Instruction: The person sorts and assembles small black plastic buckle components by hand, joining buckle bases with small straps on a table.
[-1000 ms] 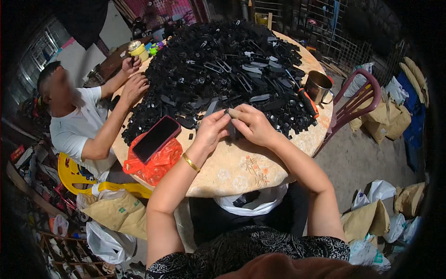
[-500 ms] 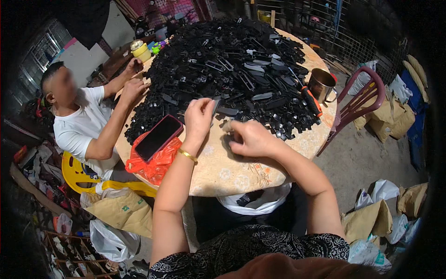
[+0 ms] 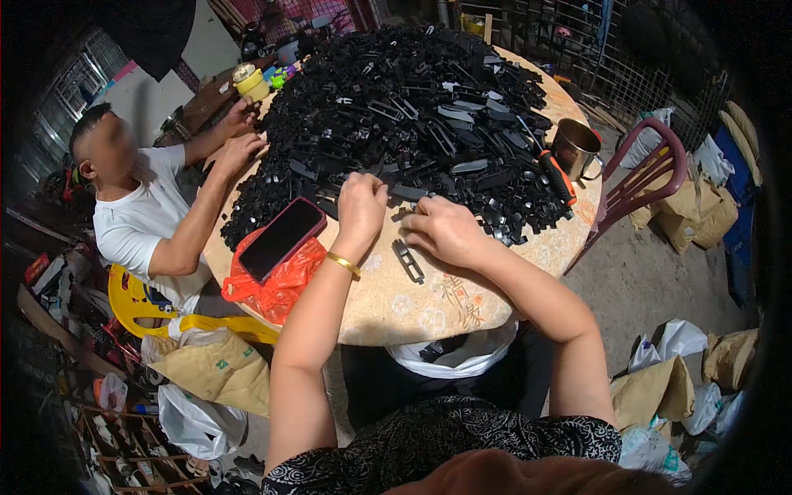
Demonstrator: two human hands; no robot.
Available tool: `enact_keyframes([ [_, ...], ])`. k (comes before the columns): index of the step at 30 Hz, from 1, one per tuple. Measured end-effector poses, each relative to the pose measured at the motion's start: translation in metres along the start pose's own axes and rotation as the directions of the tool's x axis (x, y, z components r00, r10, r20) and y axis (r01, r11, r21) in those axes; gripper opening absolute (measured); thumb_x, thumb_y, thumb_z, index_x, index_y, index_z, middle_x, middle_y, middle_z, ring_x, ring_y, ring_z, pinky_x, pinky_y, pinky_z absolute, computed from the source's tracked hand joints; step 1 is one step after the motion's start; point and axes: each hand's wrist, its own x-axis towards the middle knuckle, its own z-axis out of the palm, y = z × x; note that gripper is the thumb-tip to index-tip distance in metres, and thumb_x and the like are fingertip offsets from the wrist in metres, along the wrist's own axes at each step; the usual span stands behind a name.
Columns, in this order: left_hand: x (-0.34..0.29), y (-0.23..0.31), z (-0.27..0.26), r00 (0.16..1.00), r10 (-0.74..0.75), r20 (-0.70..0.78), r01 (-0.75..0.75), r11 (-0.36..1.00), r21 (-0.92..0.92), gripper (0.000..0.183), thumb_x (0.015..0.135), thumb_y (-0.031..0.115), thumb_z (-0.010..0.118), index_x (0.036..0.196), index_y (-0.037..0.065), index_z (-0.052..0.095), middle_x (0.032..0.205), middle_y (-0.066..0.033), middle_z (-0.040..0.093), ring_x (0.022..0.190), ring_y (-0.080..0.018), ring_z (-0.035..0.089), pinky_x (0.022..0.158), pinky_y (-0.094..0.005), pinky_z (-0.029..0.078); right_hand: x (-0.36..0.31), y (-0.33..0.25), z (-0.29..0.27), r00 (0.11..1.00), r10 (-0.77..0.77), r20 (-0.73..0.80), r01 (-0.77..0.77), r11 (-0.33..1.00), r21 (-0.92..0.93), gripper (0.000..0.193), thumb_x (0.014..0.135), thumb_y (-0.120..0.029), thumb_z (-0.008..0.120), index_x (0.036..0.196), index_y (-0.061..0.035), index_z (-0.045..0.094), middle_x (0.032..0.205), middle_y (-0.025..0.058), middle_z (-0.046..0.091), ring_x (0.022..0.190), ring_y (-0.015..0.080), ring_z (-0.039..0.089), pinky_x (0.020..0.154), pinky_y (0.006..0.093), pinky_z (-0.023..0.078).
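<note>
Right hand (image 3: pixel 450 233) has shifted toward the pile of black plastic parts (image 3: pixel 396 124) since the previous frame, uncovering a slotted dark plastic frame (image 3: pixel 408 262) on the floral tablecloth (image 3: pixel 371 318), just off the pile's near edge. Left hand (image 3: pixel 360 206) has moved slightly rightward; the grey strip visible at its fingertips before no longer shows. Left fingers bent close together at the pile's near edge; contents hidden, cannot tell if anything is gripped. Right fingers loosely curled, partly blurred, beside the same edge; hold likewise cannot be told. Left of the pile's near edge: smartphone (image 3: pixel 282 239) on a red plastic bag (image 3: pixel 285 285). Right of pile: orange-handled screwdriver (image 3: pixel 558 178) against its edge, metal mug (image 3: pixel 576 148) just beyond. Co-worker (image 3: pixel 136 202) seated left of pile, both hands at its edge.
</note>
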Motion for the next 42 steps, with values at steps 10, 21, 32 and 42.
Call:
enact_keyframes([
  [10,-0.005,0.006,-0.017,0.837,-0.212,0.505,0.547,0.343,-0.764,0.03,0.087,0.015,0.057,0.111,-0.002,0.049,0.088,-0.0097,0.062,0.073,-0.015,0.061,0.065,-0.0269,0.05,-0.005,0.006,0.005,0.996,0.049,0.068,-0.042,0.993,-0.108,0.017,0.072,-0.022,0.065,0.076,-0.005,0.065,0.081,0.0106,0.056,0.079,0.0269,0.056,0.065,0.0372,0.049],
  [21,-0.004,0.011,-0.022,0.737,-0.063,0.673,0.66,-0.15,-0.736,0.025,0.092,0.012,0.047,0.111,-0.003,0.053,0.09,-0.012,0.061,0.075,-0.0193,0.062,0.07,-0.0319,0.055,0.0,0.007,0.013,0.996,0.089,-0.009,-0.089,0.996,-0.016,0.011,0.068,-0.012,0.062,0.073,-0.0027,0.061,0.085,0.0103,0.054,0.084,0.0284,0.053,0.071,0.0372,0.047],
  [32,-0.016,0.02,-0.01,0.709,0.049,0.703,0.701,0.058,-0.711,0.025,0.091,0.015,0.051,0.112,0.002,0.053,0.099,-0.0064,0.061,0.088,-0.014,0.06,0.075,-0.0289,0.052,0.006,0.023,-0.005,0.85,0.439,-0.291,-0.233,0.809,0.54,0.024,0.074,-0.005,0.068,0.096,-0.0011,0.061,0.083,0.015,0.066,0.074,0.0216,0.066,0.064,0.0275,0.051],
  [42,-0.02,0.033,-0.012,0.756,0.077,0.65,0.644,0.092,-0.759,0.028,0.088,0.012,0.056,0.113,0.001,0.049,0.102,-0.0068,0.059,0.091,-0.0141,0.06,0.08,-0.027,0.052,0.005,0.018,-0.009,0.869,0.243,-0.431,-0.14,0.956,0.257,0.012,0.071,-0.005,0.067,0.083,-0.0021,0.066,0.074,0.0132,0.063,0.067,0.0278,0.062,0.059,0.0325,0.05],
])
